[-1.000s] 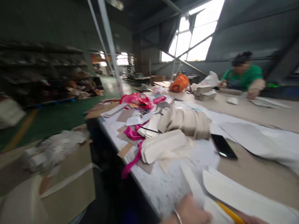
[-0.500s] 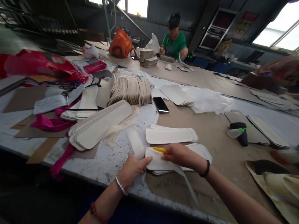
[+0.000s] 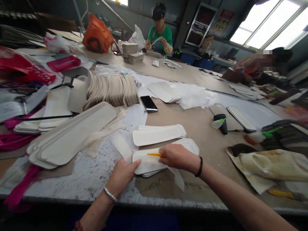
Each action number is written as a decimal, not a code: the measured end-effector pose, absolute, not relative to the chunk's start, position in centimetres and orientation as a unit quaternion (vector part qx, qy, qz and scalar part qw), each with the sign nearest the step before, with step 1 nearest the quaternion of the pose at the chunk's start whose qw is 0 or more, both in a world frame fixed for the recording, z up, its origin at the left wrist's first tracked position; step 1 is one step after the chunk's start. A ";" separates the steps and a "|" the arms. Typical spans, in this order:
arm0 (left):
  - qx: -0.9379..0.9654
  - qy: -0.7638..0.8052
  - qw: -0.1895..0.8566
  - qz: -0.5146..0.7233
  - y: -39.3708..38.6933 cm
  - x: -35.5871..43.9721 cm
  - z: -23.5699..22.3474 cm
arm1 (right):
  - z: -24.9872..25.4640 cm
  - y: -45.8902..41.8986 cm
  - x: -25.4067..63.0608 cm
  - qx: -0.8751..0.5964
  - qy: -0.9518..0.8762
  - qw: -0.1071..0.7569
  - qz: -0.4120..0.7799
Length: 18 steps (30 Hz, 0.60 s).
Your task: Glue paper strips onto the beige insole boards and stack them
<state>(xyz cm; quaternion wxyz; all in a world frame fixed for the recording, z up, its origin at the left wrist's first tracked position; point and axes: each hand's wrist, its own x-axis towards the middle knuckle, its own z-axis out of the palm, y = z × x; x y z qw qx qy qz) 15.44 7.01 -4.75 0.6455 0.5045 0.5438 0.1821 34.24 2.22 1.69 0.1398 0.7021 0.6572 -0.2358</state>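
Note:
My left hand [image 3: 122, 176] is closed at the left end of a long white panel [image 3: 146, 162] with rounded corners, its thumb on top. A white strip [image 3: 120, 146] sticks up beyond its fingers; whether they grip the strip too is hard to see. In my right hand [image 3: 178, 158] is a slim yellow pointed tool [image 3: 153, 154], its tip to the left over the panel. From beneath that hand hangs a thin whitish strip [image 3: 178, 179], its upper part hidden. More panels lie under the worked one, and another small stack of panels [image 3: 156, 134] rests just behind it.
A phone [image 3: 149, 104] lies behind the stacks. To the left are long panels [image 3: 79, 138] and a row of beige pieces [image 3: 113, 89]. Bottles with green nozzles [image 3: 218, 123] stand right. Across the table a person in green [image 3: 160, 35] handles a strip; another person bends at far right.
My view has turned right, so the table's things sit further left. The right hand and yellow tool remain over the panel. The person in green has raised a strip between both hands.

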 end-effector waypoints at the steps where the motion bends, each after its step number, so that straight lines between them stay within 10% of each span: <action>1: 0.509 0.542 0.645 0.178 7.0 15.4 -4.8 | 1.9 1.2 35.4 0.717 0.642 0.135 -0.233; 9: 0.525 0.546 0.634 0.158 6.6 15.3 -4.9 | 1.3 -5.7 42.7 0.829 0.495 -0.002 -0.261; 18: 0.504 0.544 0.654 0.151 6.5 15.1 -5.2 | -0.3 -4.5 42.1 0.855 0.474 0.063 -0.199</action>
